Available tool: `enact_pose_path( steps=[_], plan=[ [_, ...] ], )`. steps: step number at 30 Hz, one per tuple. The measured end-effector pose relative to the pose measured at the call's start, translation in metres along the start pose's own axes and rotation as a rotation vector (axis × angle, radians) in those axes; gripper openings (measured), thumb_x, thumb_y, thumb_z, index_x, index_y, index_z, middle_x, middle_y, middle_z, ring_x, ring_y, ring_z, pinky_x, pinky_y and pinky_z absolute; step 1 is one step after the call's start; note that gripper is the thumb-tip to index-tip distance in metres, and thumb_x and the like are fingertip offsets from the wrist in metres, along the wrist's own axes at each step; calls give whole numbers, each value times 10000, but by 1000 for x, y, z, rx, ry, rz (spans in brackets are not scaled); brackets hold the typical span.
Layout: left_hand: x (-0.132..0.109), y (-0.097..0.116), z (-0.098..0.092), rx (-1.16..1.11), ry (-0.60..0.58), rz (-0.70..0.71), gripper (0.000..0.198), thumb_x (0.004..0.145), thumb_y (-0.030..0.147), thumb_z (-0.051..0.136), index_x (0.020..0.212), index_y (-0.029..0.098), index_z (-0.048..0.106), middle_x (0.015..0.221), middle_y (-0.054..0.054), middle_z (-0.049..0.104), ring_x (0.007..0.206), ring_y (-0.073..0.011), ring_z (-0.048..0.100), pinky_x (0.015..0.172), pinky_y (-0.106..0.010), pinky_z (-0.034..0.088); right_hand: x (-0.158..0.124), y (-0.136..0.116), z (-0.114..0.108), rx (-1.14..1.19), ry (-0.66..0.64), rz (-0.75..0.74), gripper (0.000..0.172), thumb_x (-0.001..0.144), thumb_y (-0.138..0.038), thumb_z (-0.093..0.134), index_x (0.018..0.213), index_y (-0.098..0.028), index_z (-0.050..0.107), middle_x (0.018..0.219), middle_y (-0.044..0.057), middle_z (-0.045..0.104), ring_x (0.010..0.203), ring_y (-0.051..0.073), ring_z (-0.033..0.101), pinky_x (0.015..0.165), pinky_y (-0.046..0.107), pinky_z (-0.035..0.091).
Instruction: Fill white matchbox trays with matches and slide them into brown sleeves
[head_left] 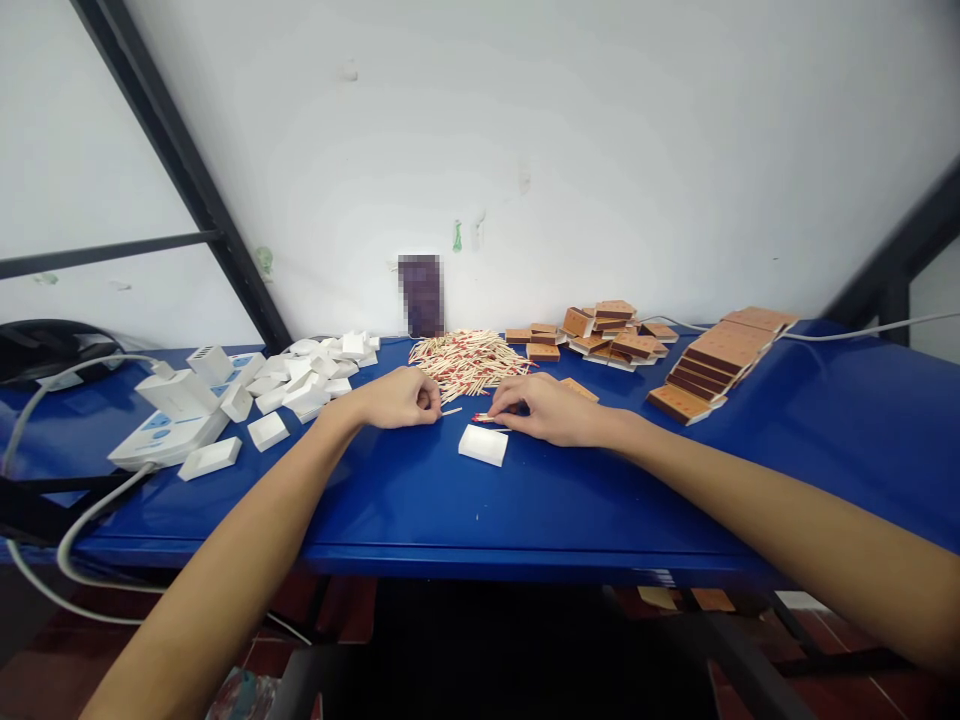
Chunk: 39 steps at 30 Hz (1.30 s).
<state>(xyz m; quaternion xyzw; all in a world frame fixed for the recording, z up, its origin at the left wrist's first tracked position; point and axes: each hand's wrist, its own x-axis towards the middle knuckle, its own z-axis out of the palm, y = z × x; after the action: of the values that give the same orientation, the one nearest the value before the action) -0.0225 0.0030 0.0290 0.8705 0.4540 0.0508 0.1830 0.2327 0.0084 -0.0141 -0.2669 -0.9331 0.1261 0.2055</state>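
My left hand is closed in a pinch at the near left side of the match pile, with a single match sticking out from the fingertips. Across from it, my right hand pinches a small bunch of matches, red heads pointing left. One more pale stick shows under the right fingers; whether it is held I cannot tell. Just in front of the right fingertips lies a white inner matchbox tray. Behind both hands spreads a large heap of loose matches with red heads.
White trays are heaped at left, near a power strip with plugs and cables. Brown matchboxes are piled at back right, beside a leaning row of matchboxes. A blurred dark object stands against the wall on the blue table.
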Motion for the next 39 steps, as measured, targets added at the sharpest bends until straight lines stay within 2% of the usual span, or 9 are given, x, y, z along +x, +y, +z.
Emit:
enact_pose_path(
  steps=[5,13,18,27,31,35,39],
  plan=[
    [5,-2,8,54,81,72,176,731,233,562,767,138,705,586,13,588,518,-90,459,547,-232,333,0,0,1,-1,15,-17,185,924,-212,572,962,-179,749,947,68,710,843,176,641,766,313,474],
    [11,16,23,210,194,178,160,830,218,539,851,169,690,713,-3,656,612,-123,526,614,-243,351,-4,-10,-18,-11,-111,-17,235,909,-234,567,1067,-202,739,1017,65,696,855,175,629,763,308,465],
    [14,18,29,272,255,194,155,866,229,545,873,182,693,776,-16,672,672,-143,558,637,-251,360,-5,-7,-18,-39,-126,-24,219,880,-261,613,1051,-199,737,1040,69,687,871,184,626,772,313,462],
    [17,18,31,236,244,203,175,858,182,521,888,180,694,737,-9,645,653,-138,535,616,-256,352,-3,-2,-4,-29,-31,-28,192,891,-194,586,998,-188,745,976,73,701,870,188,645,793,314,472],
    [16,17,31,223,228,241,219,831,142,499,913,178,699,804,-22,660,697,-144,545,648,-259,372,-1,-1,3,-46,31,-48,172,894,-188,577,954,-182,739,951,74,693,858,191,636,792,330,479],
    [15,19,30,152,199,259,247,825,143,489,935,174,708,830,-29,660,700,-136,544,651,-247,393,0,-2,8,-97,112,-79,148,886,-190,594,912,-191,739,1022,86,690,956,214,622,858,362,470],
    [15,17,29,33,185,262,252,816,163,501,963,163,705,784,-10,650,648,-117,523,629,-235,392,0,-5,8,-78,86,-54,158,879,-164,583,920,-180,735,976,80,710,892,198,641,813,335,466]
  ],
)
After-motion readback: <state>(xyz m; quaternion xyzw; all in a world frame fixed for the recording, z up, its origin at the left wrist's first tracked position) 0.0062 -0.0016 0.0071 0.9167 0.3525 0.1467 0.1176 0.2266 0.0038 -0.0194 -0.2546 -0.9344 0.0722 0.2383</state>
